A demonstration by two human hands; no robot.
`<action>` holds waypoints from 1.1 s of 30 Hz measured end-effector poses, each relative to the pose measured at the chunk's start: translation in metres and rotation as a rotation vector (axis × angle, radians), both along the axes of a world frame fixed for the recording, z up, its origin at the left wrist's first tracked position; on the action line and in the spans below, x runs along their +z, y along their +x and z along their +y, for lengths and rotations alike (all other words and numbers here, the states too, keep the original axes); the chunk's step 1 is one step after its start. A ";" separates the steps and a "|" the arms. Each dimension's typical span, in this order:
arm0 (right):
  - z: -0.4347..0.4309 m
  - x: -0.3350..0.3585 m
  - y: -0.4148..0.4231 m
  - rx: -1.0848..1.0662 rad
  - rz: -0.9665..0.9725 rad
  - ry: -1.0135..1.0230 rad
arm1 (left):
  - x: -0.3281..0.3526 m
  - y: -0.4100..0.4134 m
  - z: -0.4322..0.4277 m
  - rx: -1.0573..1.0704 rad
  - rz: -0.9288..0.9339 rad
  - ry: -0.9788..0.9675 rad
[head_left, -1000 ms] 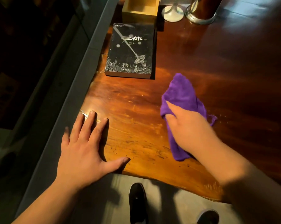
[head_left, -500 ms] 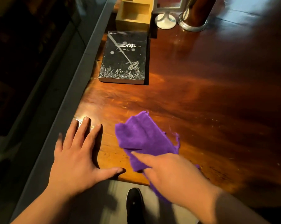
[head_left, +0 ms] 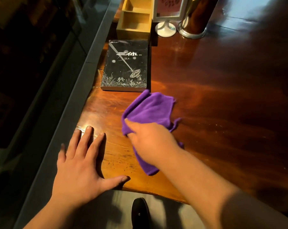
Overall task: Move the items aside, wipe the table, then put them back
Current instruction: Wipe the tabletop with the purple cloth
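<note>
Wiping step in progress. The right hand is pressing a purple microfibre cloth flat against the wooden table, fingers closed down over its near part, while the far part is lying spread toward a black paperback book. The cloth's far corner is sitting just beside the book's near edge, not visibly touching. The left hand is resting spread and empty, palm down, at the table's left edge, bracing. Book, wooden organiser box, white sign holder and metal cylinder are standing along the far-left side. Judgement: keeping the palm flat and overlapping passes should be covering the surface evenly; strokes toward the book need stopping short, or the cloth will be nudging it.
</note>
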State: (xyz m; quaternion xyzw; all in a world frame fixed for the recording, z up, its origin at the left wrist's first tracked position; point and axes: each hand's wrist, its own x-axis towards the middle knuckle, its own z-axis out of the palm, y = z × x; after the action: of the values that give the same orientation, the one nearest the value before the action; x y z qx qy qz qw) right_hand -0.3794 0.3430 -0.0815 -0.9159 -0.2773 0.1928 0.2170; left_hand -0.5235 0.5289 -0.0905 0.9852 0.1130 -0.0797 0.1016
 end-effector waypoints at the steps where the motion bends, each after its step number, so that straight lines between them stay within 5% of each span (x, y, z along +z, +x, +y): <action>1: 0.008 0.001 -0.011 0.066 -0.006 0.004 | 0.000 0.000 0.000 0.000 0.001 -0.001; 7: 0.000 0.014 -0.053 0.473 -0.075 -0.064 | -0.004 -0.001 0.002 -0.016 -0.012 -0.002; 16: -0.011 0.040 -0.055 0.287 0.344 -0.094 | 0.001 0.002 0.003 -0.025 0.077 -0.005; 22: -0.007 0.049 -0.050 0.259 0.401 -0.214 | 0.015 0.012 -0.005 -0.102 0.076 -0.030; 33: -0.141 0.076 0.006 -0.614 0.357 0.559 | 0.066 0.121 -0.109 -0.368 -0.099 -0.183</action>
State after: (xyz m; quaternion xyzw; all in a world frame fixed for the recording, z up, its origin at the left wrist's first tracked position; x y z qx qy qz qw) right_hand -0.3733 0.2021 -0.0055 -0.8145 0.0075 0.1920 0.5474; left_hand -0.4023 0.4197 -0.0241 0.9786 -0.0815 -0.0585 0.1799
